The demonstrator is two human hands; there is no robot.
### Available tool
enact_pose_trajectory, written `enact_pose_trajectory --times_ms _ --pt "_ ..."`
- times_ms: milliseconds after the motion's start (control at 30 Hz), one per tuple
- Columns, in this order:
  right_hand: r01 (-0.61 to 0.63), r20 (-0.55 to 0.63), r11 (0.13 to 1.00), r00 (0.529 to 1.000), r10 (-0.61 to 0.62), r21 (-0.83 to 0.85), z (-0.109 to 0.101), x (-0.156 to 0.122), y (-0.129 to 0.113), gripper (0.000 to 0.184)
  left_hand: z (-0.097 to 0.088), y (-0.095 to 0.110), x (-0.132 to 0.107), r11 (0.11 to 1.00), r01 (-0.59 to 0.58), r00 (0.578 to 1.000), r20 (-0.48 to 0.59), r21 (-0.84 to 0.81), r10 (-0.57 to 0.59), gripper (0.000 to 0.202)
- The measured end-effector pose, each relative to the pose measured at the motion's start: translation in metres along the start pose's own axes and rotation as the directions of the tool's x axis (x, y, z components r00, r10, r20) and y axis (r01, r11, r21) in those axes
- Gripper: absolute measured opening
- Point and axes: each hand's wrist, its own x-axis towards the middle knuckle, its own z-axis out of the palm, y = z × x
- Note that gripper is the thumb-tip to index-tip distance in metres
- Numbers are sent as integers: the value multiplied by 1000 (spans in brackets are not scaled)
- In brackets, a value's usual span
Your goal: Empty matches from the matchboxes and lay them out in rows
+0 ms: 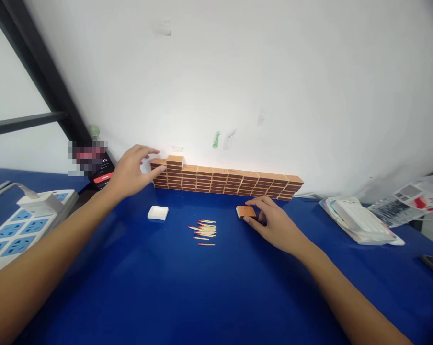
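Has the left hand (132,173) open by the left end of the stack (225,181) of boxes at the table's (202,292) back edge; can't tell if touching. Can see a white tray (158,213) in front of the stack, then loose matches (207,229), then, nearer that edge, one box (244,211) gripped by the right hand (277,223).

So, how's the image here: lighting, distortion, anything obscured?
Head view: the wall is brightest above the matchbox row, dimming toward the upper right corner; head view: the row's right end slants, probably wide-angle stretch; head view: the matches show distinct red heads, but pixel blocks hide part of the phone.
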Motion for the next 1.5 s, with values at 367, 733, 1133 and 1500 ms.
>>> enact_pose_trajectory --times_ms 367,733,1133,1500 --pt "26 -43 1000 999 -26 -11 0 -1 -9 27 24 7 58 989 -134 922 373 63 101 39" --pt "-122 -106 880 976 191 459 1 -4 -55 35 2 88 2 981 -132 956 245 -144 164 47" --pt "-331 210 369 920 331 868 31 -27 -111 43 27 145 -92 895 81 961 273 -440 47 34" --pt "-270 137 430 939 314 862 26 -26 -115 39 30 140 -90 841 185 958 283 -508 -39 31"
